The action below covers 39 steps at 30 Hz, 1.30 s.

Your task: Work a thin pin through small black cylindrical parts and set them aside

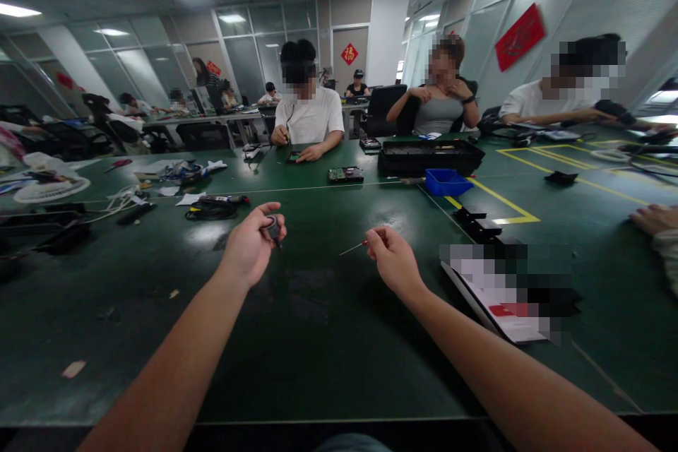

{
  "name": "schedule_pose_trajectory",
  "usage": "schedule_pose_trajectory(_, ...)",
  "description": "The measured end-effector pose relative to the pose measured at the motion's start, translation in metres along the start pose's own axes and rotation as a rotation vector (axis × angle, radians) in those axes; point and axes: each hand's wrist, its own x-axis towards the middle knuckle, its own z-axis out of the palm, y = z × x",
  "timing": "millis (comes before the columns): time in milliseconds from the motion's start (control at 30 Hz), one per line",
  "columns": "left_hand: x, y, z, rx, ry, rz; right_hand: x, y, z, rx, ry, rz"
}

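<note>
Two bare hands are held out above a green table (pixel 318 353), well apart from each other. The left hand (pixel 250 247) is closed, and a small dark part (pixel 273 227) is pinched between its thumb and fingertips, just over the table top. The right hand (pixel 390 260) is curled narrowly around the reddish end of a thin tool (pixel 352 249), whose pale shaft is pointed left towards the other hand without touching it. Beyond the left hand a coil of black cable (pixel 214 209) is seen; beyond the right, a circuit board (pixel 345 174), a blue tray (pixel 448 181) and a long black case (pixel 429 155) are laid. A printed sheet (pixel 516 328), partly blurred, is placed near the right forearm. Across the table a person in a white shirt (pixel 312 120) is seated, and a co-worker's hand (pixel 652 217) is rested at the right edge.
</note>
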Motion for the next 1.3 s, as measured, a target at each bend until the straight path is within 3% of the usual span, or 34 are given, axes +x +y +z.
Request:
schedule_pose_trajectory(200, -0.01, -0.061, 0.024, 0.237, -0.217, -0.01, 0.001, 0.002, 0.001, -0.015, 0.003, -0.006)
schedule_pose_trajectory(367, -0.007, -0.094, 0.016, 0.916, -0.34, 0.284, 0.001, 0.0, 0.002, 0.039, -0.016, -0.004)
schedule_pose_trajectory(467, 0.0, -0.103, 0.008, 1.131, -0.383, 0.383, 0.0, -0.003, 0.002, 0.067, -0.051, 0.013)
schedule_pose_trajectory(667, 0.009, -0.104, -0.001, 1.104, -0.385, 0.386, -0.004, -0.01, -0.002, 0.029, -0.113, -0.012)
schedule_pose_trajectory(933, 0.007, -0.103, 0.0, 1.019, -0.363, 0.398, -0.001, -0.005, -0.002, 0.339, 0.041, -0.048)
schedule_pose_trajectory(1300, 0.004, -0.1, 0.003, 1.026, -0.41, 0.434, -0.004, -0.01, -0.002, 0.309, -0.076, -0.052)
